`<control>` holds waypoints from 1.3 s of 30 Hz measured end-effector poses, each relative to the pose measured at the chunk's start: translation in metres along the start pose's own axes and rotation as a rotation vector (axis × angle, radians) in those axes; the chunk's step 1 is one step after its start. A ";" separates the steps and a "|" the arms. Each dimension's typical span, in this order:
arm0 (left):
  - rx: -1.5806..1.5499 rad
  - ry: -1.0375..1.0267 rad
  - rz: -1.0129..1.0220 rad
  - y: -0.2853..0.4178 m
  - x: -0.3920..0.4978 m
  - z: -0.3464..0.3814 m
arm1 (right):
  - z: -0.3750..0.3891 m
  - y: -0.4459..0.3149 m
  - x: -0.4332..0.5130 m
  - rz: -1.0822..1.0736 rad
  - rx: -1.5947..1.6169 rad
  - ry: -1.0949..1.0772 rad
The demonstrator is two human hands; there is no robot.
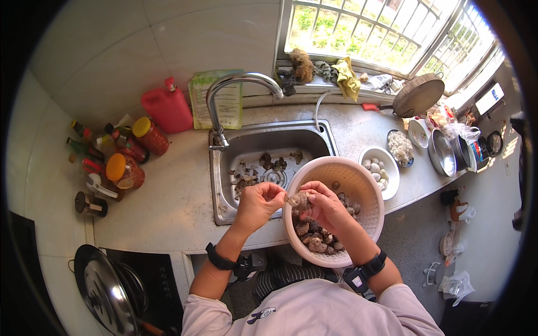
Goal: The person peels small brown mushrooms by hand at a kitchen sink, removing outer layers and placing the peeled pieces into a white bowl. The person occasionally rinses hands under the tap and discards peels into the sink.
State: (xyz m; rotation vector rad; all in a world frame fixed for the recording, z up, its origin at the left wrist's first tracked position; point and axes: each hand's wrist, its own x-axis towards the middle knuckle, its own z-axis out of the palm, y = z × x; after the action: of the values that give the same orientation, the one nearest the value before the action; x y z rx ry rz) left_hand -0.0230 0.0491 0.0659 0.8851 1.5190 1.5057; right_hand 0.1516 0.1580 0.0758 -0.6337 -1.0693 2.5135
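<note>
My right hand (327, 208) grips a small brown, hairy-skinned taro corm (300, 201) above the near left side of a pink plastic basket (375, 222). The thumb and forefinger of my left hand (257, 206) pinch at the corm's left end; whether they hold a loose strip of skin is too small to tell. Several unpeeled taro corms (317, 243) lie in the bottom of the basket. To its right, a white bowl (394, 185) contains several pale, peeled pieces (375, 168). Brown peelings (246, 181) are scattered in the steel sink (221, 210) at left.
A chrome faucet (212, 98) arches over the sink. Jars (151, 136), bottles and a pink jug (168, 105) stand left. A lidded wok (103, 290) sits on the black cooktop (162, 269). Right are a bowl of white shreds (400, 148), a steel basin (441, 153) and a round chopping board (419, 95).
</note>
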 end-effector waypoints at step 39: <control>-0.229 0.227 -0.025 -0.019 -0.005 0.027 | 0.003 0.010 0.002 0.076 0.264 0.005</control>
State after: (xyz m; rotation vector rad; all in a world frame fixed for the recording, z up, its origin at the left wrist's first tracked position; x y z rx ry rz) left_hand 0.0048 0.0555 0.0484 0.5764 1.4708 1.7678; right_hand 0.1471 0.1506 0.0700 -0.6124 -0.7050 2.6541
